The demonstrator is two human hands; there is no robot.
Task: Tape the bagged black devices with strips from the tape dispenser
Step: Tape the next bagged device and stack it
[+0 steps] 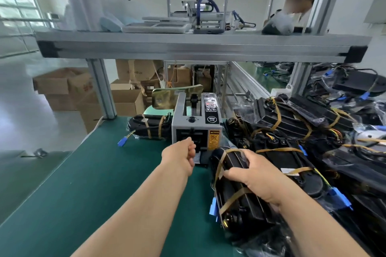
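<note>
A grey tape dispenser [196, 123] stands on the green mat [104, 183], its outlet facing me. My left hand [181, 156] is at that outlet with its fingers curled; whether it pinches a tape strip is hidden behind the fingers. My right hand [252, 175] grips a bagged black device [236, 200] lying lengthwise on the mat in front of the dispenser, with tan tape strips and a blue connector on it. Another taped bagged device [150, 127] lies to the left of the dispenser.
A large pile of bagged black devices [309, 135] fills the right side of the bench. An aluminium shelf [198, 48] crosses overhead, its post [102, 89] at the mat's far left. Cardboard boxes [62, 87] stand on the floor beyond. A person [298, 0] is behind the shelf.
</note>
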